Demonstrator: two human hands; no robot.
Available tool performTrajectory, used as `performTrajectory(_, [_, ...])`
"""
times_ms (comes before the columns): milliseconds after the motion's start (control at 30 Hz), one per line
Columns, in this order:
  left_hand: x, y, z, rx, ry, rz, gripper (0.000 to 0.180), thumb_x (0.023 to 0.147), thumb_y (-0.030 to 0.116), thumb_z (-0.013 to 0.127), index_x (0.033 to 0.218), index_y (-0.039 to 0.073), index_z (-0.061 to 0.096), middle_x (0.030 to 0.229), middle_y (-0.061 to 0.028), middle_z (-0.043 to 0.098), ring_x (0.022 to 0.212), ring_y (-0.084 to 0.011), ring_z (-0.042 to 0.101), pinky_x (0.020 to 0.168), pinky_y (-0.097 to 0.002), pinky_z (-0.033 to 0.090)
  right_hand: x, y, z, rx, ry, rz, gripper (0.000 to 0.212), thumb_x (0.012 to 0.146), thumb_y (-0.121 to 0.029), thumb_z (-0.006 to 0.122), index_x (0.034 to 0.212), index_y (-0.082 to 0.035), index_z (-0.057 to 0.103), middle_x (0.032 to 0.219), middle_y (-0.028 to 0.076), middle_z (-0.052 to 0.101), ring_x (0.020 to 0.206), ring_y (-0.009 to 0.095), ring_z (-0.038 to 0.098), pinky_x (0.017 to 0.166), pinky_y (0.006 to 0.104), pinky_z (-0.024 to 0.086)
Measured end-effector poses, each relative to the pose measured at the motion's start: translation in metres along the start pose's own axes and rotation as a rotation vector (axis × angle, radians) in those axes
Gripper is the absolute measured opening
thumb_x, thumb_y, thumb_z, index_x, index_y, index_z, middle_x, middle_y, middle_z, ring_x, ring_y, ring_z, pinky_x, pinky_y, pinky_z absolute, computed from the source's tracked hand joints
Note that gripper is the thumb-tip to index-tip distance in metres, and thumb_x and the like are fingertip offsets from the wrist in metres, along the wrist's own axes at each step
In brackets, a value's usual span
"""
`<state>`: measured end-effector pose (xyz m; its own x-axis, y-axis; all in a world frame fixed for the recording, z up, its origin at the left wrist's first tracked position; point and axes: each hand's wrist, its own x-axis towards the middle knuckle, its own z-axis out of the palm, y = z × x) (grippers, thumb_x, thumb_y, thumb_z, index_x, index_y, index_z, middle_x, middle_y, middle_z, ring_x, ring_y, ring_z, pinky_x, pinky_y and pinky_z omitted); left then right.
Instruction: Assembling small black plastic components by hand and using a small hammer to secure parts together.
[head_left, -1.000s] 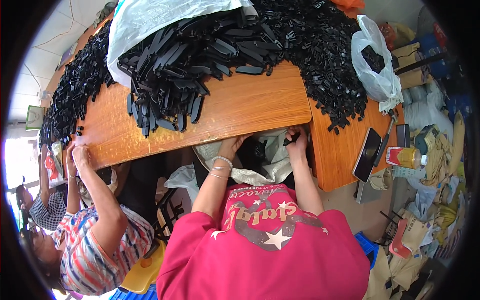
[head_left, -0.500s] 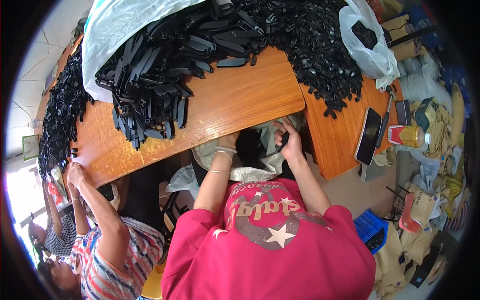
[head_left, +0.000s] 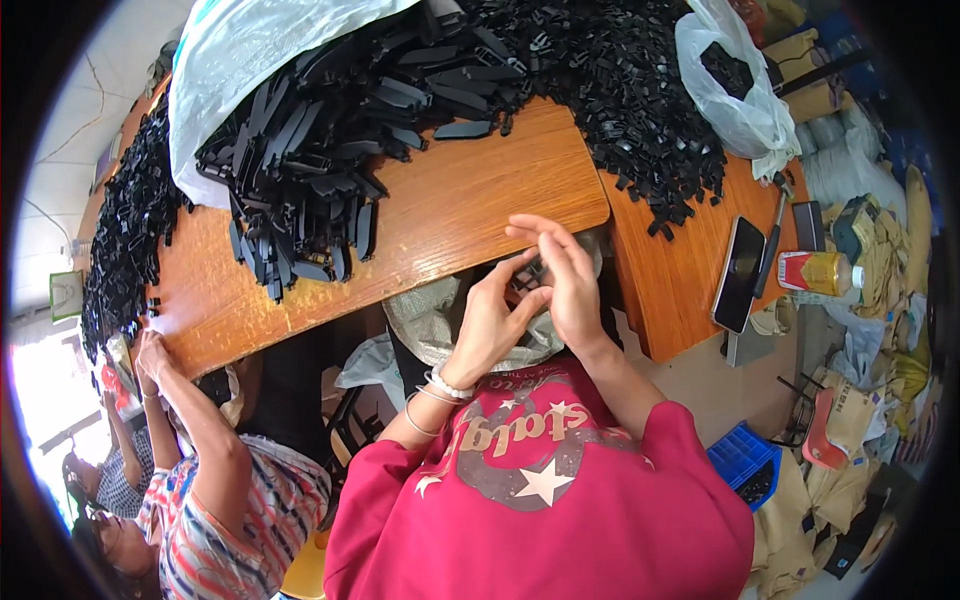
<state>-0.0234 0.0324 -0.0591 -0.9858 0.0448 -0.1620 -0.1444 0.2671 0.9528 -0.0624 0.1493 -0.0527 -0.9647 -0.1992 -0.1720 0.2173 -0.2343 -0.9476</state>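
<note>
My left hand [head_left: 490, 318], with a white beaded bracelet and a bangle at the wrist, has its thumb and forefinger curled round a small dark object [head_left: 524, 282], mostly hidden. Close against it, my right hand [head_left: 572, 290] stretches its fingers up and to the left, over the table edge. Both hands are above the mouth of a pale woven sack [head_left: 420, 325], which hangs between the table and my red shirt. On the wooden table [head_left: 470, 215] ahead lies a heap of long black plastic parts [head_left: 310, 180].
Smaller black pieces [head_left: 640, 130] are piled at the far right, near a white plastic bag [head_left: 735, 100]. A phone [head_left: 740, 275], a hammer [head_left: 770, 240] and a yellow bottle [head_left: 820, 272] lie on the right. A blue crate [head_left: 745, 460] stands below. Another person [head_left: 230, 510] works at the left.
Both hands have come up and together above the sack; the left was down inside its mouth. The right, earlier wrapped round a black piece, now has its fingers extended.
</note>
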Motion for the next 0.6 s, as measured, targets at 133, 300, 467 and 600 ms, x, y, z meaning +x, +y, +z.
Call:
performTrajectory(133, [0.008,-0.004,0.006,-0.168,0.014,-0.003,0.022,0.088,0.015,0.068,0.099,-0.004,0.063,0.07,-0.0079,0.062,0.057,-0.0112,0.053,0.055,-0.0258,0.043,-0.008,-0.017,-0.02,-0.245,0.063,-0.201,0.037,0.104,-0.023,0.038,0.128,0.001,0.053,0.123,0.011,0.059,0.11,0.017,0.057,0.097,0.029,0.041])
performTrajectory(300, [0.012,0.004,-0.003,-0.505,-0.218,-0.125,0.041,0.098,0.011,0.055,0.133,-0.006,0.045,0.078,-0.0099,0.066,0.061,-0.0138,0.062,0.059,-0.0245,0.051,-0.016,-0.013,-0.111,-1.033,0.687,-0.357,0.015,0.09,0.0,0.059,0.104,0.0,0.06,0.099,0.01,0.056,0.079,0.021,0.056,0.072,0.0336,0.048])
performTrajectory(467, [0.01,0.006,-0.008,-1.017,-0.362,-0.29,0.058,0.099,0.032,0.05,0.143,-0.001,0.033,0.065,-0.0164,0.061,0.047,-0.0227,0.059,0.047,-0.0281,0.049,-0.006,-0.007,-0.141,-1.243,0.607,-0.319,0.015,0.087,-0.005,0.065,0.1,0.001,0.061,0.098,0.012,0.057,0.078,0.024,0.059,0.068,0.0351,0.048])
performTrajectory(600, [0.012,-0.004,-0.006,-1.447,-0.489,-0.279,0.057,0.102,0.034,0.041,0.15,0.008,0.024,0.059,-0.0145,0.056,0.039,-0.0229,0.052,0.038,-0.0291,0.041,-0.002,-0.001,-0.148,-1.432,0.625,-0.556,0.009,0.086,-0.004,0.064,0.094,0.002,0.062,0.091,0.013,0.059,0.08,0.031,0.061,0.067,0.0389,0.049])
